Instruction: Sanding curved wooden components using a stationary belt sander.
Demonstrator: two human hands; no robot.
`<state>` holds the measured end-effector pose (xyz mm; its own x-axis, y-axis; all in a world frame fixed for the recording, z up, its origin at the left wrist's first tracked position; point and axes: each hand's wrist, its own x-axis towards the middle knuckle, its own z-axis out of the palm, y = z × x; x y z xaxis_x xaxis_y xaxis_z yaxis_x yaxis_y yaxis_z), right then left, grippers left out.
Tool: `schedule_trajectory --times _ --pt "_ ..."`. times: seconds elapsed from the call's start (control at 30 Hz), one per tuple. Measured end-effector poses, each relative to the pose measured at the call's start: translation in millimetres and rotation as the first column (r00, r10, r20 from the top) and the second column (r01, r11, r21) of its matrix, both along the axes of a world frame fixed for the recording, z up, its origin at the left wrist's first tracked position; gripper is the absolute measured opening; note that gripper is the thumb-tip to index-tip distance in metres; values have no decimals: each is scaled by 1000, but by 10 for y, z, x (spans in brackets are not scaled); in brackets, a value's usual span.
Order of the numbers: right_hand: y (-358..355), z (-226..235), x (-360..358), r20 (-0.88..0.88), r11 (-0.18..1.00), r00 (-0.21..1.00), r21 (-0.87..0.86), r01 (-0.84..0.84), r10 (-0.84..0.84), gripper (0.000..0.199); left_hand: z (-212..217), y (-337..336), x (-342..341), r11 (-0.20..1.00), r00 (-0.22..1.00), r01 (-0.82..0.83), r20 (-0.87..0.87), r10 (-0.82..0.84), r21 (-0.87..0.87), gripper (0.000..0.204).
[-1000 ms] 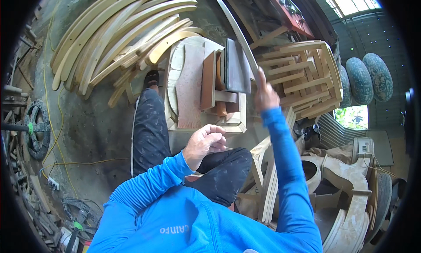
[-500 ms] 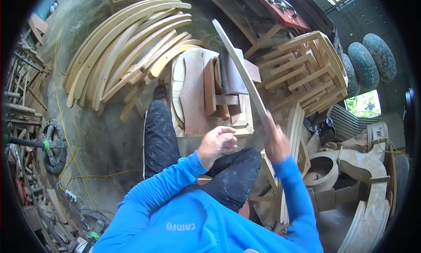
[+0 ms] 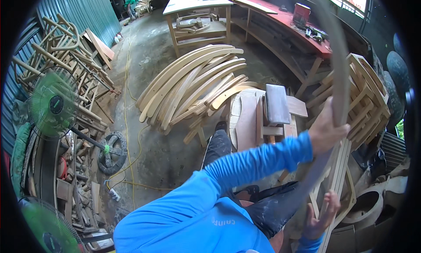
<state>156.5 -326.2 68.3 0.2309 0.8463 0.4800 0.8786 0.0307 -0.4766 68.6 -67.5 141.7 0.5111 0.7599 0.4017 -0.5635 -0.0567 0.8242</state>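
A long curved wooden slat (image 3: 338, 64), smeared by motion, stands steeply across the right side. My left hand (image 3: 326, 128) reaches over to it and is closed round its middle. Below, near the slat's lower end, my right hand (image 3: 322, 215) is raised with its fingers apart, apparently holding nothing. In front of my knees is a low wooden work stand (image 3: 247, 126), with a grey padded block (image 3: 277, 104) set upright on it.
A heap of curved wooden pieces (image 3: 188, 86) lies beyond the stand. Stacked wooden frames (image 3: 364, 95) are on the right, behind long straight boards (image 3: 340, 165). A red bench (image 3: 280, 20) and a white-topped table (image 3: 197, 4) stand farther off. Fans (image 3: 55, 104) and a yellow cord (image 3: 127, 77) are at left.
My left hand has moved right and taken hold of the slat. My right hand has let it go and dropped lower. The slat is now more upright, and the view has swung left and up.
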Motion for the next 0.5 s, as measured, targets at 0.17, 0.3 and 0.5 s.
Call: schedule_trajectory --times 0.17,0.3,0.5 --pt "-277 626 455 544 917 772 380 122 -328 75 263 353 -12 751 876 -116 -289 386 650 52" --pt "-420 883 648 746 859 433 482 171 -505 85 -101 232 -301 432 713 199 -433 551 879 32" --pt "-1061 461 974 691 983 713 -21 181 -117 38 -513 117 -324 160 683 608 -615 394 778 43"
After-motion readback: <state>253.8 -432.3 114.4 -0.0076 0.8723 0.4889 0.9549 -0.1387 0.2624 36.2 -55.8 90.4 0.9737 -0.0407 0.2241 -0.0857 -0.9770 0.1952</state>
